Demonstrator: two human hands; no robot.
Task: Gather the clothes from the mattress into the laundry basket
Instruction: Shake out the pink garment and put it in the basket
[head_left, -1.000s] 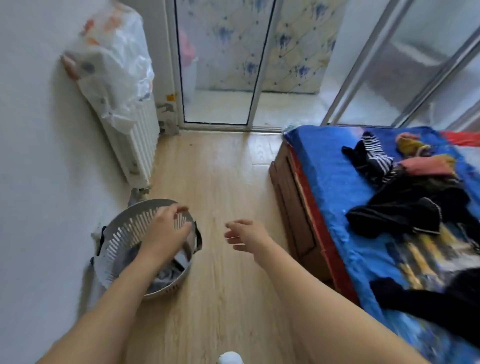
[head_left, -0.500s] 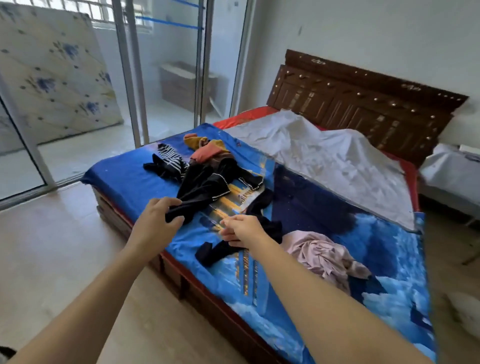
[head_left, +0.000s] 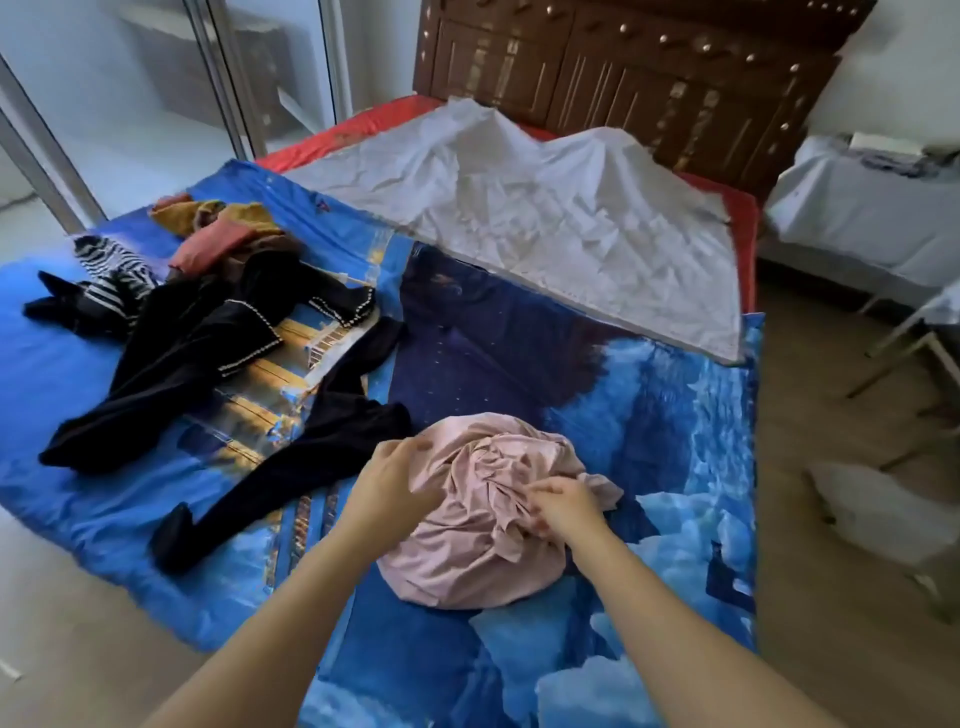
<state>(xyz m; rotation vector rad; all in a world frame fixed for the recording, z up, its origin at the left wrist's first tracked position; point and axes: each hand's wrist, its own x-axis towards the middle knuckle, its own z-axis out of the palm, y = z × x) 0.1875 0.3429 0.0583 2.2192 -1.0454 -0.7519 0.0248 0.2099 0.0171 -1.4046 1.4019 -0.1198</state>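
Observation:
A crumpled pale pink garment (head_left: 483, 525) lies on the blue printed mattress cover (head_left: 649, 431). My left hand (head_left: 392, 480) grips its left side and my right hand (head_left: 569, 506) pinches its right side. Black tights (head_left: 291, 462) stretch out to the left of it. Farther left a black garment with white trim (head_left: 192, 353) lies spread, with a striped piece (head_left: 111, 273) and a pink and mustard bundle (head_left: 218, 234) behind it. The laundry basket is out of view.
A grey sheet (head_left: 530, 208) covers the far part of the bed below a dark wooden headboard (head_left: 623, 67). Glass sliding doors (head_left: 156, 93) stand at the left. A covered table (head_left: 862, 208) and a white bag (head_left: 883, 514) sit on the floor at the right.
My view swung from the basket on the floor to the bed. Both hands left the black clothes and moved right onto the pink garment, closing on it.

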